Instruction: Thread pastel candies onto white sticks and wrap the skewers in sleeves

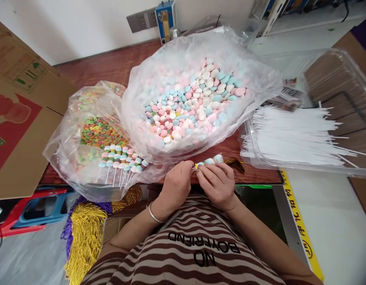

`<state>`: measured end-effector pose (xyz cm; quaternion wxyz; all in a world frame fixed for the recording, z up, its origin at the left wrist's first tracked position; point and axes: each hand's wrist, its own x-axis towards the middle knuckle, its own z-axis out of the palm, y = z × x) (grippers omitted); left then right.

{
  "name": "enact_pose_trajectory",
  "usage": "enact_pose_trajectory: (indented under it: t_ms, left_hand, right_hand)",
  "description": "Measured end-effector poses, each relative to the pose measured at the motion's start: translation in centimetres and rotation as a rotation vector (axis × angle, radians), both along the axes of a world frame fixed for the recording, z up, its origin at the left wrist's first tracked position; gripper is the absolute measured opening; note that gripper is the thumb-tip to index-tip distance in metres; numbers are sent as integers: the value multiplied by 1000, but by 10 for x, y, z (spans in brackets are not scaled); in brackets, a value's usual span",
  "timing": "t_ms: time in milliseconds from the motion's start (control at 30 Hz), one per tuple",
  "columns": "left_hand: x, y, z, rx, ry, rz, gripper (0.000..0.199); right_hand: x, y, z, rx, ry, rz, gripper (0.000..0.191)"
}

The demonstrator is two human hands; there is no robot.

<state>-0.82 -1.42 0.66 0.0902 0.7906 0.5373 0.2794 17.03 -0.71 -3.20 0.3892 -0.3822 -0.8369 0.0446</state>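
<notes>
Both of my hands meet at the table's front edge around a candy skewer (pixel 211 161) of pale blue and white pieces, which seems to be in a clear wrapper. My right hand (pixel 218 184) is closed over it, its fingers covering much of the row. My left hand (pixel 178 184) pinches at the stick end, beside a small yellow tie (pixel 196 166); its fingertips hide exactly what they grip. A bunch of gold twist ties (pixel 236 164) lies just beyond my right hand. Finished-looking candy skewers (pixel 120 157) on white sticks lie to the left, on a plastic bag.
A large clear bag (pixel 159 75) of pink, white and blue candies (pixel 197 101) fills the middle. Left of it, another bag (pixel 73 146) holds colourful ring candies (pixel 102 132). White sticks (pixel 292 136) lie in a clear tray (pixel 260 166) at right. A cardboard box (pixel 19 158) stands left.
</notes>
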Motion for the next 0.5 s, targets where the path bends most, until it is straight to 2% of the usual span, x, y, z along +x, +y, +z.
enact_pose_trajectory:
  t_ms: [200,300,400,500]
  left_hand:
    - [2,3,3,-12,-166,36,22]
    - [3,8,8,-119,-404,109,16]
    - [4,14,9,-437,-813,181,8]
    - [7,19,7,-777,-1243,153,28]
  right_hand:
    - [-1,-7,-1,237,1,-57,23]
    - [-8,-5,-2,244,76,-143,22]
    - [-17,-1,2,112,241,-203,11]
    - [-23,4,9,-184,490,-191,8]
